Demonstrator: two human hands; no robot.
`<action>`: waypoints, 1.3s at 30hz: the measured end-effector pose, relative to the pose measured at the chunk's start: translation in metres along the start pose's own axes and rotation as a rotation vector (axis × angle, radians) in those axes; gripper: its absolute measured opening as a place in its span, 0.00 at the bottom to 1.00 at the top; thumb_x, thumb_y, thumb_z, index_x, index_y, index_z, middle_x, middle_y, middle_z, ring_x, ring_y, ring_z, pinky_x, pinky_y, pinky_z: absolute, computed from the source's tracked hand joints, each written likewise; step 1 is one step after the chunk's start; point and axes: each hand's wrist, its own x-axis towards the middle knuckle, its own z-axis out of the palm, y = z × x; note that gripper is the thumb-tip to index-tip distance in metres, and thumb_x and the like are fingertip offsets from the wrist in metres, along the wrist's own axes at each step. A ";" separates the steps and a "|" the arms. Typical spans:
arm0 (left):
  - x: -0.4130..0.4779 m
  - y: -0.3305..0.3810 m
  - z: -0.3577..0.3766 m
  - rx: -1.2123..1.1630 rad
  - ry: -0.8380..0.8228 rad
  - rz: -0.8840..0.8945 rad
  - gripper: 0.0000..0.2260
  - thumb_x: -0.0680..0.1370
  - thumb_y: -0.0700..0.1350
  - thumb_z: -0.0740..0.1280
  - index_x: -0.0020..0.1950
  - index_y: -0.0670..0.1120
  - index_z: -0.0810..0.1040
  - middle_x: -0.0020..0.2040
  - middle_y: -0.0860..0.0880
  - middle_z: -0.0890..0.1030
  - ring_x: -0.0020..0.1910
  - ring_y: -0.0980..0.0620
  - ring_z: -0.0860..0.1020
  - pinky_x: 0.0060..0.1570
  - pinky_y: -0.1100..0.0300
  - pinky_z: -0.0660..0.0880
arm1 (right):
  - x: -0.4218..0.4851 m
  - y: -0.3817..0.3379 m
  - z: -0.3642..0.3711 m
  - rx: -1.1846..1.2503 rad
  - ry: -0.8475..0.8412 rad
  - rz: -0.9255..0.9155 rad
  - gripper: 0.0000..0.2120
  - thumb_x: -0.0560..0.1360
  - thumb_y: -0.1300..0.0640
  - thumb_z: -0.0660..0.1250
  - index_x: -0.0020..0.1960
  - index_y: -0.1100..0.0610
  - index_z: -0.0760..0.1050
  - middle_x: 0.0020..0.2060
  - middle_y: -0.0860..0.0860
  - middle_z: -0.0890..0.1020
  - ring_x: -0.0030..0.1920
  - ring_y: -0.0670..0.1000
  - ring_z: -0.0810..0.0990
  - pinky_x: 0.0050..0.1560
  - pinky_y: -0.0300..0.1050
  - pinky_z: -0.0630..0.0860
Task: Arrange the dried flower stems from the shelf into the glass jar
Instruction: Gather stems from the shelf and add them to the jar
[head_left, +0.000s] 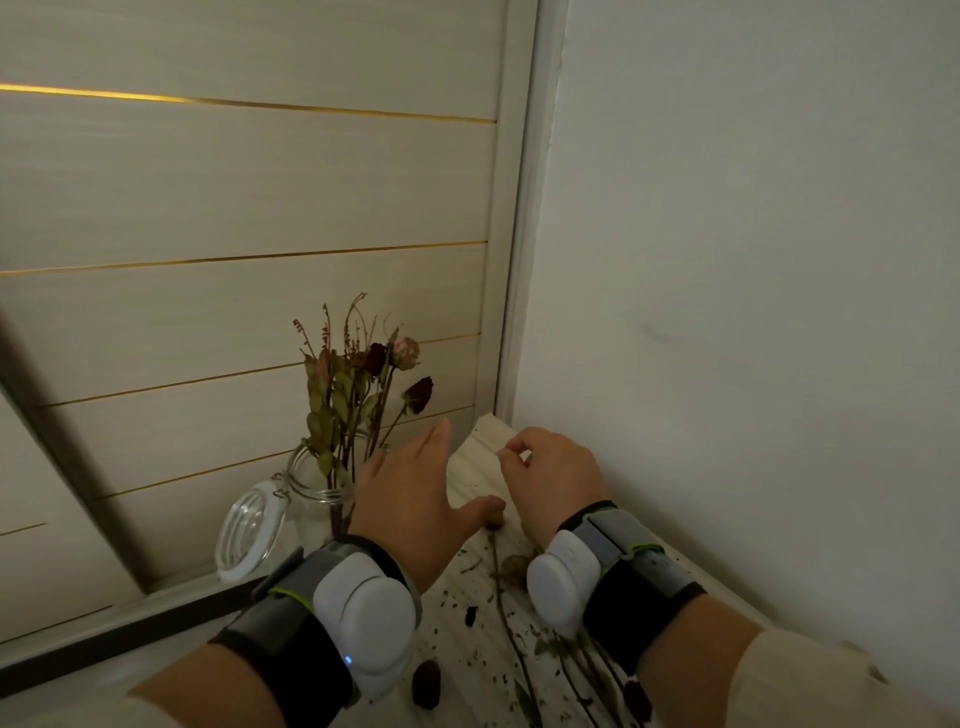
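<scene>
Head view: dried stems (506, 613) on shelf (480, 467): light, brittle; hold low.
Left hand (415, 499): grip spread.
Right hand (550, 478): fingertips pinched together; contents unclear.

No readable text, label, brand, number or sign anywhere in your view. White plastic wrist units on grey-black straps (363, 618) blank, only small blue light showing. Clear glass jar with hinged lid (311, 493) unlabelled. Pale wooden shelf (483, 467), cream panelled wall with gold strips (249, 208), plain white wall (753, 260): unmarked.
</scene>
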 end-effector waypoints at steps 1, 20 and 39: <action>0.000 0.005 0.004 -0.007 -0.015 0.008 0.41 0.72 0.67 0.61 0.77 0.49 0.49 0.76 0.53 0.58 0.74 0.54 0.59 0.75 0.53 0.52 | -0.001 0.005 -0.003 -0.010 0.001 0.010 0.12 0.78 0.49 0.58 0.54 0.52 0.77 0.50 0.51 0.82 0.50 0.52 0.80 0.46 0.41 0.74; -0.027 0.024 0.096 -0.196 -0.356 -0.187 0.30 0.76 0.57 0.64 0.74 0.47 0.61 0.71 0.48 0.68 0.70 0.50 0.68 0.69 0.59 0.65 | -0.015 0.118 -0.005 -0.056 -0.050 0.243 0.11 0.77 0.51 0.60 0.56 0.51 0.77 0.54 0.50 0.81 0.54 0.53 0.79 0.51 0.40 0.72; -0.033 0.021 0.148 -0.199 -0.466 -0.362 0.23 0.76 0.52 0.66 0.68 0.45 0.70 0.61 0.47 0.77 0.61 0.49 0.74 0.62 0.59 0.71 | -0.019 0.199 0.008 -0.153 -0.223 0.460 0.14 0.77 0.54 0.62 0.61 0.54 0.74 0.60 0.53 0.78 0.59 0.55 0.77 0.57 0.42 0.72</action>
